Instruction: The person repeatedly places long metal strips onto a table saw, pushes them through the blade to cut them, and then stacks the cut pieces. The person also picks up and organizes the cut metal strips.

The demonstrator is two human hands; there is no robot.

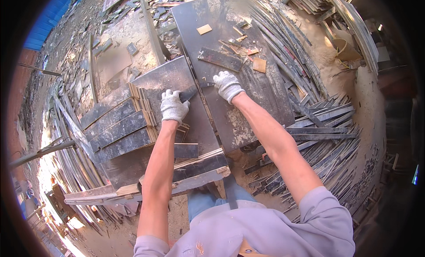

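Observation:
Both my hands wear pale grey knitted gloves. My left hand (174, 107) is over the nearer dark panel (166, 77), its fingers curled at a small dark board piece (188, 94) that sticks out to the right. Across the gap between the panels, my right hand (228, 85) is closed over the larger dark panel (261, 95). A short, dark, narrow thing (206, 84) juts left from its fingers; its kind is unclear. Beyond that hand lies a longer dark board strip (219, 59). Left of my left hand stand stacked dark-faced plywood pieces (117, 126).
Small wood offcuts (259, 65) are scattered on the larger panel. A wooden beam (102, 194) crosses in front of me. Piles of long strips lie at the right (318, 137) and left (73, 155). Wood scraps (79, 71) cover the ground at the far left.

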